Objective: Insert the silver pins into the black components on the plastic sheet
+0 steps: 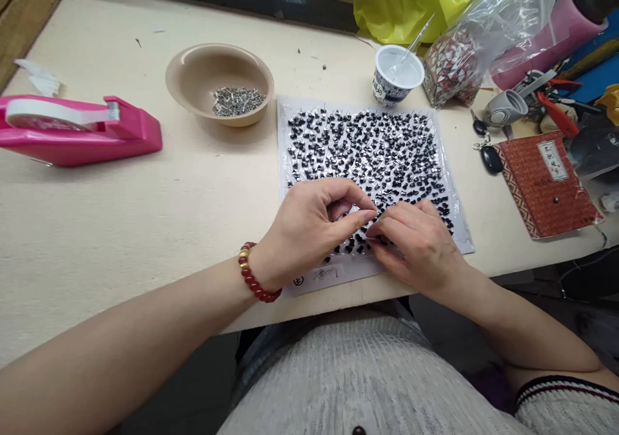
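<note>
A plastic-covered white sheet lies at the table's front edge, dotted with small shiny black pieces; thin pins stick up from some of them. My left hand, with a red bead bracelet at its wrist, is over the sheet's lower part, thumb and forefinger pinched together. Close beside it, my right hand is closed too, its fingertips low over the black pieces. Something thin and pale shows at the right fingertips. What either pinch holds is too small to name. Beyond the sheet, a beige bowl contains small metal pieces.
A pink tape dispenser stands at the left. Behind the sheet are a white cup, a bag of red and white pieces and a yellow plastic bag. A reddish-brown pouch and cluttered tools lie at the right.
</note>
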The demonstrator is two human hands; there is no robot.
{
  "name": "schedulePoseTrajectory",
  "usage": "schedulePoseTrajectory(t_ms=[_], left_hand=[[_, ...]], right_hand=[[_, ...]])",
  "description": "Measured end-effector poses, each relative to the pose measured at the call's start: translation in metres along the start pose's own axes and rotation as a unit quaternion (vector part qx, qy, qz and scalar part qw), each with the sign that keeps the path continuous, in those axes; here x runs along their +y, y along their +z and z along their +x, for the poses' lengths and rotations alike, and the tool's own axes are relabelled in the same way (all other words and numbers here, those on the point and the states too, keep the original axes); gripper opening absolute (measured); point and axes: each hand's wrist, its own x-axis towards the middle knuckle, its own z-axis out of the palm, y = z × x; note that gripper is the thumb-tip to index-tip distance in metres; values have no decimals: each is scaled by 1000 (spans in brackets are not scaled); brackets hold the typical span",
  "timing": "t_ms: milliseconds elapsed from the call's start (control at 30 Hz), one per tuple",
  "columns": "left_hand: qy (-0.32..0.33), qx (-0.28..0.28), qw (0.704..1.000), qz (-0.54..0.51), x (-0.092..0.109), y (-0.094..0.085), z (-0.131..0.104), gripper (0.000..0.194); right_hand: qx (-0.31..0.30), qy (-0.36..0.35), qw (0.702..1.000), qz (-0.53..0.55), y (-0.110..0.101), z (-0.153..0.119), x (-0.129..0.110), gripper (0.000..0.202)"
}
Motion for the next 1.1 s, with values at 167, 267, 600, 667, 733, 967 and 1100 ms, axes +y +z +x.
schedulePoseTrajectory(t_ms=[167, 267, 600, 667, 733, 967, 1100], left_hand=[[4, -2, 1000, 1, -2, -1, 0, 4], [0, 0, 1000, 3, -2, -1, 0, 4], [-6, -1, 1000, 7, -1, 0, 0, 5], [-10, 0, 1000, 7, 0, -1, 0, 5], [-12, 0, 1000, 6, 0, -1, 0, 5], [-24, 5, 1000, -11, 1, -1, 0, 3], [-37, -11, 999, -27, 0, -1, 1, 3]], right_hand=[[-11, -7, 1000, 22, 6, 4, -2, 7], [-25, 1, 999, 27, 8, 5, -2, 7], [-38, 27, 997, 55, 1, 3, 6, 10], [-38, 28, 998, 43, 0, 3, 6, 14], [-33, 29, 998, 37, -1, 3, 6, 16], [-2, 48, 994, 100, -9, -3, 14, 12], [67, 92, 973, 199, -16, -2, 22, 11]])
